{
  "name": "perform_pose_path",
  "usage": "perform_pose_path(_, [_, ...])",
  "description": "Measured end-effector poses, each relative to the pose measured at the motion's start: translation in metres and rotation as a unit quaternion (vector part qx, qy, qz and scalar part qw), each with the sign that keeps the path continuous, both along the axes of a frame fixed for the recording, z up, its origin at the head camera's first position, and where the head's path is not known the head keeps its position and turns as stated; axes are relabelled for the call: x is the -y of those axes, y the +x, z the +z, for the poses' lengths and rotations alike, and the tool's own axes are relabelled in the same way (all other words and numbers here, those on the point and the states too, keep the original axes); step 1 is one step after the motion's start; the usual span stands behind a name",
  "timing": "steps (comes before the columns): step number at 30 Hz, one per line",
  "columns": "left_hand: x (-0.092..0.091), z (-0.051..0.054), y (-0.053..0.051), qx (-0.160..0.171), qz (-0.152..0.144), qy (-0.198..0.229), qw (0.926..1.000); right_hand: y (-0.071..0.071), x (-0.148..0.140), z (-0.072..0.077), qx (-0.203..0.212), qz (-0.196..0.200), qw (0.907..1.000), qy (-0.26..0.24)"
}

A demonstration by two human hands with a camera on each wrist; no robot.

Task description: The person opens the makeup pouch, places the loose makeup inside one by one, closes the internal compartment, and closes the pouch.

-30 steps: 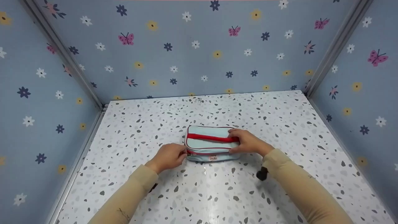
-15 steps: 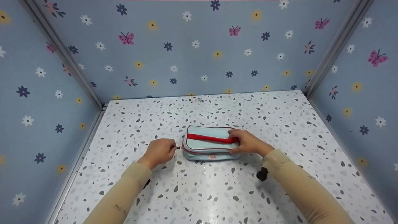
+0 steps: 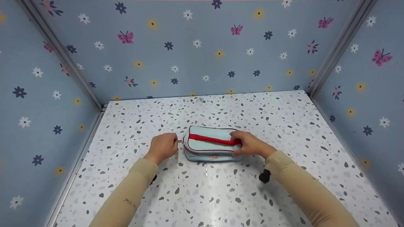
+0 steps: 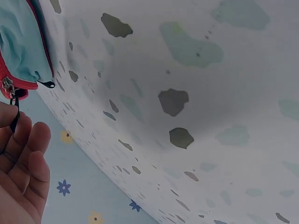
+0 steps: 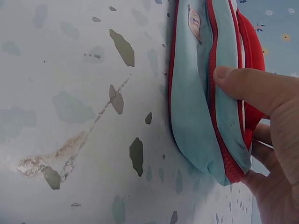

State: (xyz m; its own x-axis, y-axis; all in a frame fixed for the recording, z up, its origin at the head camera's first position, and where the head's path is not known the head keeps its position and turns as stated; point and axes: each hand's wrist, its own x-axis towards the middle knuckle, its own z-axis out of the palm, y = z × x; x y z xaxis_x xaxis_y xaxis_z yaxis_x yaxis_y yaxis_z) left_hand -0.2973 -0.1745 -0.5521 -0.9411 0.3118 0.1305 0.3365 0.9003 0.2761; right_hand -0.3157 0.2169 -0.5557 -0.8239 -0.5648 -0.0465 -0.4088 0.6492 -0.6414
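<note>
A light blue zippered pouch (image 3: 202, 145) with red piping lies on the speckled tabletop, its red strap (image 3: 211, 139) running across the top. At the pouch's left end my left hand (image 3: 162, 146) pinches the zipper's pull. In the left wrist view, the metal slider (image 4: 8, 85) shows at the pouch's red-edged corner, and a dark pull tab (image 4: 16, 116) runs between thumb and fingers. My right hand (image 3: 251, 144) grips the pouch's right end. The right wrist view shows its thumb pressing beside the red zipper (image 5: 213, 93), the other fingers partly hidden behind the pouch.
White tabletop (image 3: 202, 192) with grey specks surrounds the pouch. Blue panels (image 3: 189, 56) with flowers and butterflies stand at the back and both sides, joined by metal posts (image 3: 342, 47). A dark object (image 3: 264, 176) hangs under the right wrist.
My left hand has drawn the zipper pull from the pouch's front left corner round to its left end, moving leftward, then away from me. My right hand keeps its grip.
</note>
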Motion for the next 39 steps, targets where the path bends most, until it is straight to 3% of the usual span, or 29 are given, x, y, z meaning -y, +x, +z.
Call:
perform_pose_path(11, [-0.009,-0.006,-0.012,-0.026,0.023,0.008,0.9994,0.002,0.001,-0.004,0.004,-0.016,0.9999,-0.003])
perform_pose_path(24, [-0.021,-0.015,-0.026,-0.020,0.076,0.025,0.9966,0.002,0.003,-0.003,-0.014,-0.001,0.9999,-0.007])
perform_pose_path(30, [-0.024,-0.013,-0.034,-0.024,0.073,0.012,0.9970,0.002,0.003,-0.004,-0.022,0.002,0.9997,-0.009])
perform_pose_path(39, [-0.029,-0.016,-0.043,-0.020,0.079,0.035,0.9960,0.005,0.004,-0.006,-0.030,0.009,0.9995,-0.009])
